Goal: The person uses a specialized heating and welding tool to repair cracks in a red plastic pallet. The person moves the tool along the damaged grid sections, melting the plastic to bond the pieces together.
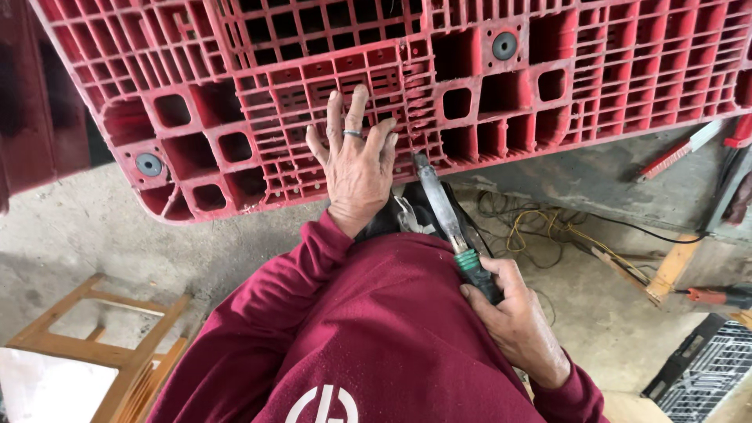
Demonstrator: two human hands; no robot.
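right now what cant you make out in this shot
Head view only:
- Tool in the right hand: its tip is hidden where it meets the red plastic pallet.
- The pallet's top and sides are cut off by the frame edges.
- The left hand lies flat on the pallet; its palm side is hidden.
- The dark object behind the maroon sleeve is mostly covered.
- The wooden frame is cut off at the bottom left.

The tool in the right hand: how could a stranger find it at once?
Start at the red pallet and go to its lower edge. The right hand grips the tool, whose tip meets that edge. Its flat grey blade and green collar set it apart.
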